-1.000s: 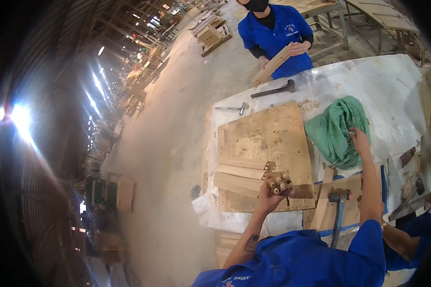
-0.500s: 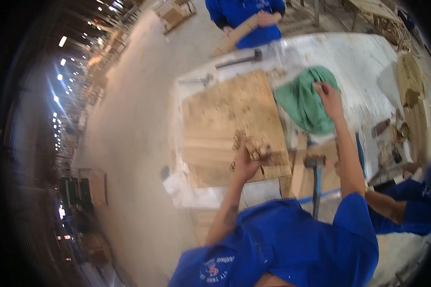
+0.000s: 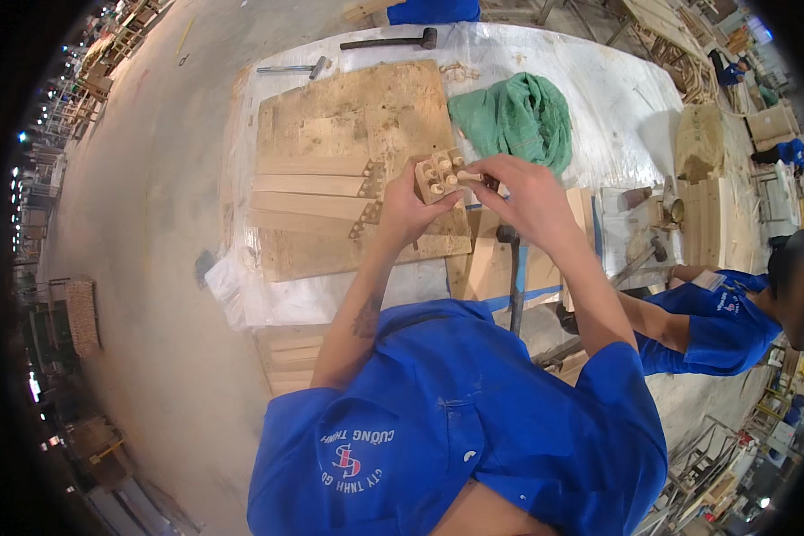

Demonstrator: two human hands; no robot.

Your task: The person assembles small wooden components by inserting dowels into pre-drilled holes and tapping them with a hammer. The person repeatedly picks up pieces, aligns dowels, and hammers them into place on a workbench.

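Note:
My left hand (image 3: pixel 408 204) is closed around a wooden piece (image 3: pixel 433 191), whose end face points up toward me. Several pale round dowels stick up from that face. My right hand (image 3: pixel 534 198) reaches in from the right and pinches a small pale dowel (image 3: pixel 470 176) right beside the piece; whether the two touch I cannot tell. Left of my left hand, several wooden slats (image 3: pixel 308 186) lie on a worn plywood board (image 3: pixel 348 107), with dark holes at their near-hand ends. Beyond my right hand a green cloth (image 3: pixel 518 121) lies in a heap.
Plastic sheeting covers the table (image 3: pixel 598 89). A black mallet (image 3: pixel 393 42) and a metal hammer (image 3: pixel 295 68) lie at its far edge. Another hammer (image 3: pixel 515 277) rests close to my body. On the right stands a co-worker in a blue shirt (image 3: pixel 715 326).
My right hand has come from the green cloth to the wooden piece in my left hand, with a dowel in its fingers. The view has shifted, and the far co-worker is mostly out of sight.

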